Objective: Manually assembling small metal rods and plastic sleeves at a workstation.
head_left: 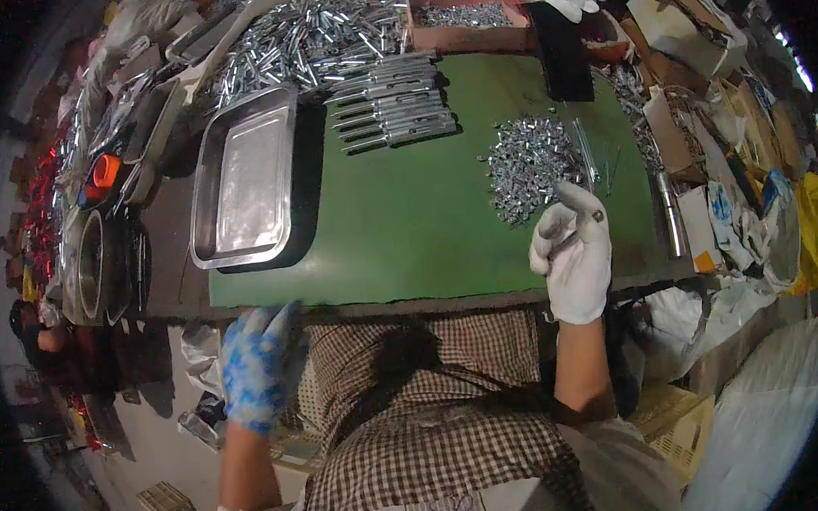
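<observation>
Just near-side of the heap of small metal parts on the green mat, the right hand pinches a small dark-tipped piece, fingers curled; the left hand (blue-patterned glove) hangs loosely open and empty, well apart, off the mat's near edge.

Right hand: white knit cloth glove, matt, slightly fuzzy; pinches small dull metal piece. Left hand: blue-and-white mottled glove, coated look, blurred. Work mat: green, matt, smooth. Tray: steel, brushed sheen, soft reflections. Pile of small parts: bright metal, glinting. Row of long pieces: polished metal, glossy. Heap behind: same shiny silver finish. Box: brownish card, matt. Garment: checked woven cloth, brown and white, matt.
</observation>
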`<state>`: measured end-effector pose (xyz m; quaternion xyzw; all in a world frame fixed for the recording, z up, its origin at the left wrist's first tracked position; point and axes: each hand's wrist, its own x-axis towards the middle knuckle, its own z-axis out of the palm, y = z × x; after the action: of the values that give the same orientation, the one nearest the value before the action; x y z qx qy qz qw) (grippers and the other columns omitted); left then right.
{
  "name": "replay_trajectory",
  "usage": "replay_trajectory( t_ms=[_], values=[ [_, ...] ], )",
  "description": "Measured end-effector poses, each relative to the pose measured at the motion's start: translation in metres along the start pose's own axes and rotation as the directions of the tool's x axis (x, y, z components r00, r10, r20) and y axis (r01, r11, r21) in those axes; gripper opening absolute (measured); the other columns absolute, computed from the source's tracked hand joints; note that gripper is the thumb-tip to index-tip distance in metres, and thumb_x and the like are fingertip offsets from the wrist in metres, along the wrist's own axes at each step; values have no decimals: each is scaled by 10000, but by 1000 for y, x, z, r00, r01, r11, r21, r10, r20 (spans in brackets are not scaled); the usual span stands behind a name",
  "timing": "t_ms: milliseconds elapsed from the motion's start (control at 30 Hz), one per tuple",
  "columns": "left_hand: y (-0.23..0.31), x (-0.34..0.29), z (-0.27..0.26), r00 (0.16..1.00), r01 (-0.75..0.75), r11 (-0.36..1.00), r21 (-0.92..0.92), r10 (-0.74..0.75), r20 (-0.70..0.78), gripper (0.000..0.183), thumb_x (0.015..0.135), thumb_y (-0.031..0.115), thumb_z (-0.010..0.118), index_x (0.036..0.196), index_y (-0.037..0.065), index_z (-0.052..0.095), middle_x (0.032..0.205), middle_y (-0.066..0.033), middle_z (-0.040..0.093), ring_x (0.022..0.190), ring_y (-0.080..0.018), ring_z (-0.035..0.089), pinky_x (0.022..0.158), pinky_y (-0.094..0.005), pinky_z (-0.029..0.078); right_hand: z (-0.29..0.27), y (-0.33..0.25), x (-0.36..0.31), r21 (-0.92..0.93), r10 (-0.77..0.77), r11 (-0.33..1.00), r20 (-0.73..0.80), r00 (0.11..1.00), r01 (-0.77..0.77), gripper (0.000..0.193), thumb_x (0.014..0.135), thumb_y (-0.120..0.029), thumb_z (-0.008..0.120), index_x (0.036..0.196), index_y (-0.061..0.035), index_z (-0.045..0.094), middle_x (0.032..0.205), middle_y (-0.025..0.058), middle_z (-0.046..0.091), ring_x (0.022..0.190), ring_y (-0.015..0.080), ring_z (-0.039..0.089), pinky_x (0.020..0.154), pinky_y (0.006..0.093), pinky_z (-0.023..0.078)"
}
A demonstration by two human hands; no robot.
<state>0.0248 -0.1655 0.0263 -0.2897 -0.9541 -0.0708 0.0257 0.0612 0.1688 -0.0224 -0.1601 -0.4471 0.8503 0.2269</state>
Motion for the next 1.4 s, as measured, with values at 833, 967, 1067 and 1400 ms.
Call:
replay_trajectory(
  t_ms=[833, 967, 1067, 1400],
  values=[
    [78, 144, 37, 850, -521, 851, -71, 524, 44, 240, 831, 169, 607, 1054, 86, 582, 900, -103, 602, 803, -276, 635, 653, -398, 513, 13, -9, -31, -556, 251, 810, 44, 967, -184, 349, 1000, -225, 416, 1249, -22, 552, 812, 40, 631, 494, 48, 455, 458, 205, 353],
    [96, 128, 24, 816, -572, 814, -98, 577, 29, 370, 802, 206, 659, 1155, 127, 585, 889, -68, 600, 795, -251, 638, 641, -383, 522, 11, -11, -29, -573, 288, 799, 95, 953, -184, 367, 998, -245, 407, 1199, 19, 564, 635, -9, 519, 415, 45, 402, 381, 193, 291],
    [84, 122, 32, 830, -553, 814, -177, 558, -26, 433, 775, 219, 677, 1189, 126, 589, 872, -63, 591, 779, -253, 627, 628, -375, 514, 8, -15, -30, -487, 339, 838, 111, 934, -246, 228, 963, -167, 518, 1084, -5, 625, 669, 6, 574, 513, 58, 501, 475, 224, 384],
    [81, 117, 36, 878, -395, 794, -463, 475, 65, 508, 778, 201, 655, 1278, 228, 567, 900, -92, 576, 772, -293, 606, 671, -388, 498, 5, -9, -27, -676, 270, 717, 48, 962, -167, 156, 914, -152, 579, 931, -1, 613, 769, 51, 646, 702, 109, 609, 674, 273, 488]
  ],
)
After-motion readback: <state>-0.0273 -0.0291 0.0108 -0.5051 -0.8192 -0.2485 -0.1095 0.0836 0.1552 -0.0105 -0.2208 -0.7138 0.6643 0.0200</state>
